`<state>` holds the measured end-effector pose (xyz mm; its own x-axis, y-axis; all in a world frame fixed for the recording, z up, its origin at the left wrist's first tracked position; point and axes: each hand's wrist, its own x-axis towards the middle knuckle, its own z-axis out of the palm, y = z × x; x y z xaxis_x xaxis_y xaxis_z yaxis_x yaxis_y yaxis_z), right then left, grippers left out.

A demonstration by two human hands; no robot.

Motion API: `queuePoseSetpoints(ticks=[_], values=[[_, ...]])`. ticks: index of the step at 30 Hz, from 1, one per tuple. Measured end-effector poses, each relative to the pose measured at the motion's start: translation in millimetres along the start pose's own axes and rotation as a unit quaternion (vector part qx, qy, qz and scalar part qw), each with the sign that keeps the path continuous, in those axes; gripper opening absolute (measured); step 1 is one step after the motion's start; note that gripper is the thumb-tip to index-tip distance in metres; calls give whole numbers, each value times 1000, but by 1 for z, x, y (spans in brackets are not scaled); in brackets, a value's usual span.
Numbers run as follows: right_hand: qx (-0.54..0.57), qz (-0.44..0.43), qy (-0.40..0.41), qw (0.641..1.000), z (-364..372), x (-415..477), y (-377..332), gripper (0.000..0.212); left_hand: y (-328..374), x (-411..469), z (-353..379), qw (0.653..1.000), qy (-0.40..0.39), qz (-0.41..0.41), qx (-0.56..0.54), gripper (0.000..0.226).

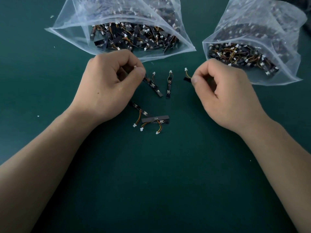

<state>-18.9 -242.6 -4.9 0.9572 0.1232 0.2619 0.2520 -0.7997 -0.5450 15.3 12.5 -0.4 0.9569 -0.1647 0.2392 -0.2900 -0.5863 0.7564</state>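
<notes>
Several small black circuit strips with coloured wires and white plugs lie on the green mat between my hands. My left hand [111, 84] is curled, pinching the upper end of one strip [154, 86] that slants down to the right. My right hand [223, 93] is curled and pinches another strip [187, 78] whose black end and white plug stick out to the left of my thumb. One loose strip [169, 84] lies between the two hands. A small heap of strips [151, 119] lies nearer to me.
Two open clear plastic bags full of the same strips lie at the back: one at the centre left [117, 19], one at the right [262, 31]. The green mat [151, 182] covers the whole surface. Tiny white scraps dot the mat.
</notes>
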Motion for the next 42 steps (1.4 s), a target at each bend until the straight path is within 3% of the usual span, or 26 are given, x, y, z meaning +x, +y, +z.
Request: queuePoseSetpoints(ticks=[5,21,27,30,33,36,42], values=[[-35,8,-14,999,2,1,-2,12,0,0,0,1000,-2,4,0,13],[26,147,-26,989,0,6,-7,17,-3,0,2,1000,7,15,4,13],[-62,113,31,991,11,0,-16,22,-8,2,0,1000,12,28,-6,11],[-32,94,38,994,10,0,-12,27,-9,3,0,999,-5,36,1,15],[31,73,12,997,2,-1,-6,9,-10,4,-2,999,-37,34,-7,20],[51,34,-38,997,-5,-3,-1,16,-11,4,-4,995,-90,36,-15,23],[32,7,-49,998,-3,-2,3,13,-13,4,3,997,-45,38,46,17]])
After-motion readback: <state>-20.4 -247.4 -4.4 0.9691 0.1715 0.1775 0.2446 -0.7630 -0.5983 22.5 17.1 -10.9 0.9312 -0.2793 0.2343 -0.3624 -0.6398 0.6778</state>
